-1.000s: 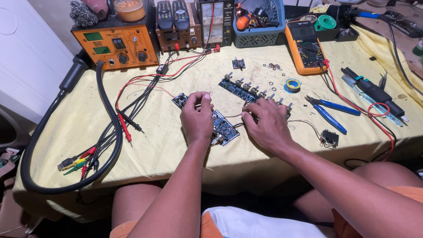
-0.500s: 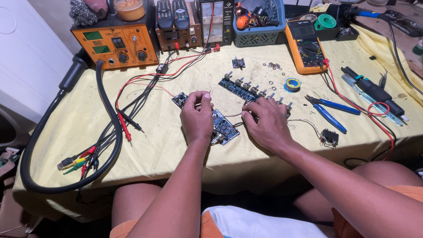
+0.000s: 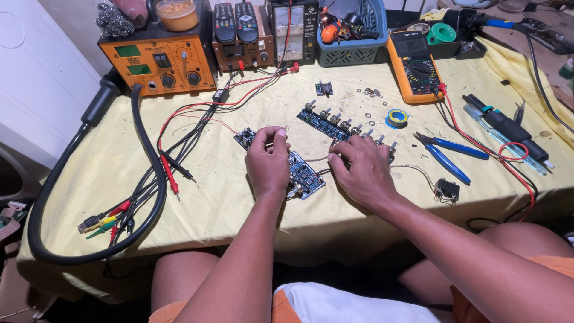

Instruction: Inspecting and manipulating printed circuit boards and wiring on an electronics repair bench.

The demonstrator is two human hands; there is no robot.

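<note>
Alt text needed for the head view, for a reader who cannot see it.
Two bare hands rest on a blue circuit board on a yellow-covered table: the left hand over its middle, the right hand at its right end. An orange station, a multimeter and blue pliers lie around.

Two green screens (image 3: 127, 51) on the orange station, perhaps a grey screen (image 3: 408, 43) on the yellow multimeter (image 3: 414, 69).

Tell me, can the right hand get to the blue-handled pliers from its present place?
Probably yes. The right hand rests at the long board with knobs, and the blue-handled pliers lie just to its right on the yellow cloth. Only thin wires lie between them.
</note>
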